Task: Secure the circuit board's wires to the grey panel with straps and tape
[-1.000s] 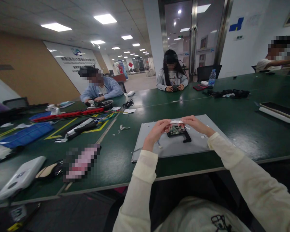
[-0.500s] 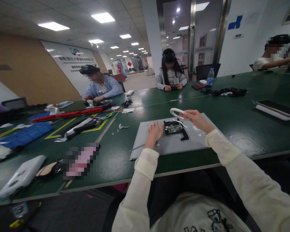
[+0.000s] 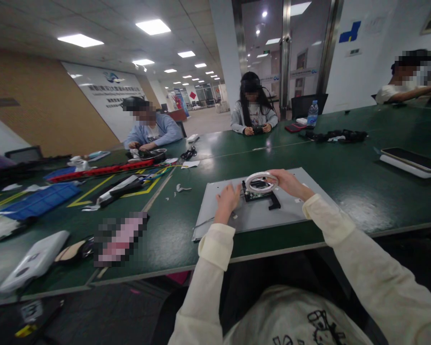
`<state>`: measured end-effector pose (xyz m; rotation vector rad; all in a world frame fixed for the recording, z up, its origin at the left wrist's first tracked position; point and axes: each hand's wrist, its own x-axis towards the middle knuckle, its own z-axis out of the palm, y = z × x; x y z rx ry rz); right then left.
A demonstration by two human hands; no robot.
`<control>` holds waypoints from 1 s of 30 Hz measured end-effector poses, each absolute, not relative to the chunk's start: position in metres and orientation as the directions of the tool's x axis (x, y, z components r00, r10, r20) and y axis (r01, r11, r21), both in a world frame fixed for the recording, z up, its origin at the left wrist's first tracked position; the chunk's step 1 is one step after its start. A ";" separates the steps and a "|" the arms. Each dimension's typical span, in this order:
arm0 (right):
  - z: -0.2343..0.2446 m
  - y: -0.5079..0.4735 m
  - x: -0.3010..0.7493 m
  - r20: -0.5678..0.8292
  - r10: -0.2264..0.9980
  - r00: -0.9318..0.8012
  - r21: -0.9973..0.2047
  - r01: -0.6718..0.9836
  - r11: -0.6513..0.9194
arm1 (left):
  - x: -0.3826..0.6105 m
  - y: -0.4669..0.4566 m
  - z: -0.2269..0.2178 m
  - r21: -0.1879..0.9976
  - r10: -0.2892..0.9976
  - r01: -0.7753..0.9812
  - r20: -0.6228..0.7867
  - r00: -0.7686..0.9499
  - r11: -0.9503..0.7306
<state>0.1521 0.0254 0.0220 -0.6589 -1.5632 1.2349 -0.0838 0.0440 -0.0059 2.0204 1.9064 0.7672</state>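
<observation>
My right hand [image 3: 290, 183] grips the far right edge of a white tape roll [image 3: 249, 185], shaped like a thin ring. It is held tilted above a black frame with a circuit board [image 3: 275, 201] and hides much of the board. My left hand [image 3: 227, 201] is by the frame's left side, fingers bent but apart, with nothing visible in them; whether a fingertip touches the frame is unclear. Beneath both hands lies a flat grey panel [image 3: 290, 216], near the table's front edge. A thin cable [image 3: 205, 220] runs over its left part.
On the green table [image 3: 172, 225] to my left are a blue tray [image 3: 41, 199], a white device [image 3: 34, 261] and a pink-covered item [image 3: 124, 239]. A phone [image 3: 413, 159] lies at right, a water bottle [image 3: 312, 114] farther back. Several people sit around the table.
My right hand has brought the tape roll down and left, over the circuit board. My left hand has stayed near the frame's left side, its fingers now more bent.
</observation>
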 end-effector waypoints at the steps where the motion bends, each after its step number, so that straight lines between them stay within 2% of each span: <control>1: 0.022 0.025 0.152 0.367 0.858 -0.359 -0.930 -0.166 0.328 | -0.082 0.042 -0.001 0.611 0.956 0.774 0.291 -0.022 -0.168; 3: 0.022 0.024 0.152 0.379 0.850 -0.365 -0.925 -0.159 0.345 | -0.074 0.037 0.012 0.714 0.884 0.591 0.468 -0.005 -0.375; 4: 0.022 0.023 0.152 0.387 0.841 -0.377 -0.921 -0.129 0.366 | -0.069 0.034 0.018 0.746 0.863 0.485 0.503 0.039 -0.457; 6: 0.024 0.020 0.152 0.404 0.819 -0.408 -0.907 -0.064 0.415 | -0.059 0.025 0.029 0.811 0.864 0.297 0.470 0.179 -0.503; 9: 0.025 0.016 0.152 0.418 0.792 -0.445 -0.890 -0.029 0.454 | -0.049 0.014 0.036 0.880 0.861 0.178 0.358 0.361 -0.440; 11: 0.025 0.016 0.152 0.422 0.789 -0.447 -0.888 -0.030 0.459 | -0.048 0.011 0.036 0.906 0.852 0.146 0.306 0.424 -0.398; 14: 0.023 0.017 0.151 0.409 0.796 -0.447 -0.900 -0.053 0.433 | -0.050 0.011 0.034 0.938 0.858 0.065 0.280 0.431 -0.339; 19: 0.023 0.016 0.148 0.400 0.751 -0.526 -0.916 -0.220 0.335 | -0.055 0.015 0.035 0.951 0.910 -0.159 0.302 0.283 -0.266; 22: 0.024 0.015 0.149 0.378 0.757 -0.533 -0.926 -0.237 0.296 | -0.056 0.014 0.037 0.950 0.919 -0.191 0.293 0.264 -0.248; 26: 0.024 0.015 0.151 0.358 0.813 -0.458 -0.928 -0.269 0.257 | -0.057 0.009 0.040 0.951 0.864 -0.220 0.291 0.412 -0.216; 30: 0.024 0.016 0.155 0.392 0.802 -0.450 -0.897 -0.381 0.225 | -0.059 0.003 0.045 0.956 0.793 -0.251 0.271 0.546 -0.153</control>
